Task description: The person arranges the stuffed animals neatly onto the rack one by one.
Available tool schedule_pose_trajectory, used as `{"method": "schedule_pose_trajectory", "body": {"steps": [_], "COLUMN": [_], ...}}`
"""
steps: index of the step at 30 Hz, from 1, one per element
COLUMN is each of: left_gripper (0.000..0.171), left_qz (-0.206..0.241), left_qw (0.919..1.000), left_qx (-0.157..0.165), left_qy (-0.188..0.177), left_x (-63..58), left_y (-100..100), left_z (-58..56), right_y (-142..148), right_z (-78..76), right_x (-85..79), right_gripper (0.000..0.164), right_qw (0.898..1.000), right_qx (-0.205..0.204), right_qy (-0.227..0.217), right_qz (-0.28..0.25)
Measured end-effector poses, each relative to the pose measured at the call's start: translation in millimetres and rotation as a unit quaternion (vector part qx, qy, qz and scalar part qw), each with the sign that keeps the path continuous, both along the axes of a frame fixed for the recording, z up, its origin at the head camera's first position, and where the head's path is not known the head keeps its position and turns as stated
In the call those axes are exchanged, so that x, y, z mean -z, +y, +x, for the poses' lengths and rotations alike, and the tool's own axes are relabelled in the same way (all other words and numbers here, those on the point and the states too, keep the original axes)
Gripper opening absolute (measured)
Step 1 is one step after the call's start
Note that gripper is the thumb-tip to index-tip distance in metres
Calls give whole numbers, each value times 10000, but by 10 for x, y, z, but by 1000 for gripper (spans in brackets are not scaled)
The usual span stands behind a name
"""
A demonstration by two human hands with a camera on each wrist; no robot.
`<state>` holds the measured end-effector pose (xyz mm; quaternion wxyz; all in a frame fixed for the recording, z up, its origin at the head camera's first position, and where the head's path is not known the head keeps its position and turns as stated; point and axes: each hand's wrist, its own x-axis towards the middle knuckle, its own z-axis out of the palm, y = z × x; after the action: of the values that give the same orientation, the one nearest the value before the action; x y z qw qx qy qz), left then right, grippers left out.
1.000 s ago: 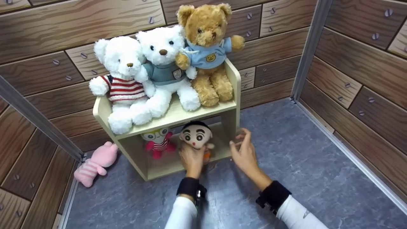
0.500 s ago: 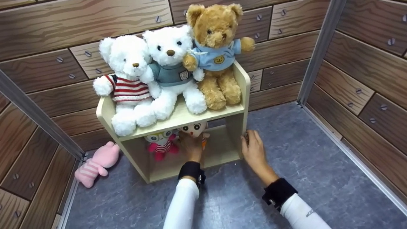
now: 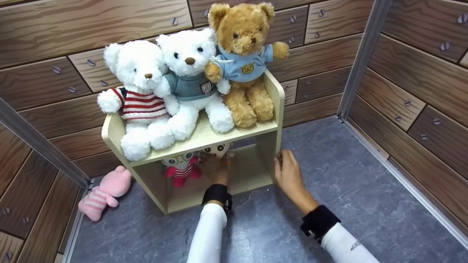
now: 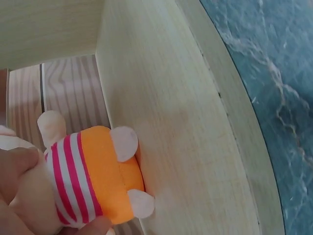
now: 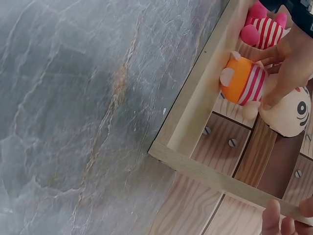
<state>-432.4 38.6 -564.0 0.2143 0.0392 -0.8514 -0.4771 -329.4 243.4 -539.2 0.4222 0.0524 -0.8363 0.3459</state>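
Observation:
A plush doll with thick black brows, a striped shirt and orange shorts [image 4: 100, 161] stands on the lower level of a small wooden shelf [image 3: 256, 184]. My left hand [image 3: 215, 170] reaches in and grips the doll about its head and upper body; in the right wrist view the doll's face [image 5: 293, 110] shows beside that hand. Just left of it stands a pink plush doll [image 3: 181, 171] with yellow glasses and a striped outfit. At the shelf's right side panel, my right hand [image 3: 290, 171] holds the front edge, its fingers partly hidden behind the panel.
On top of the shelf sit a white bear in a striped sweater [image 3: 144, 104], a white bear in a green shirt [image 3: 192, 86] and a brown bear [image 3: 243, 47]. A pink plush pig [image 3: 106, 193] lies on the floor by the left wall.
My left hand has pushed the dark-browed doll deeper into the lower level. My right hand has moved from beside the shelf onto its right panel. The head view has shifted slightly.

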Motion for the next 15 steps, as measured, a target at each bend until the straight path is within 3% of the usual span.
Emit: {"method": "schedule_pose_trajectory", "body": {"steps": [1, 3, 10, 15], "left_gripper": [57, 63, 97, 117], "left_qz": [-103, -1060, -277, -196], "left_qw": [9999, 9928, 9916, 9881], "left_qx": [-47, -425, -698, -819], "left_qy": [-38, -370, -1053, -1288], "left_x": [-10, -39, -105, -75], "left_y": [-4, -17, -57, -76], "left_z": [6, 27, 46, 41], "right_y": [-3, -6, -9, -6], "right_z": [-2, -4, -1, -9], "right_x": [0, 0, 11, 21], "right_gripper": [11, 11, 12, 11], "right_qw": [10000, 10000, 9999, 9999], "right_qx": [1, -11, -58, -53], "right_qy": [28, 59, -13, -89], "right_qz": [-6, -6, -83, -101]}}
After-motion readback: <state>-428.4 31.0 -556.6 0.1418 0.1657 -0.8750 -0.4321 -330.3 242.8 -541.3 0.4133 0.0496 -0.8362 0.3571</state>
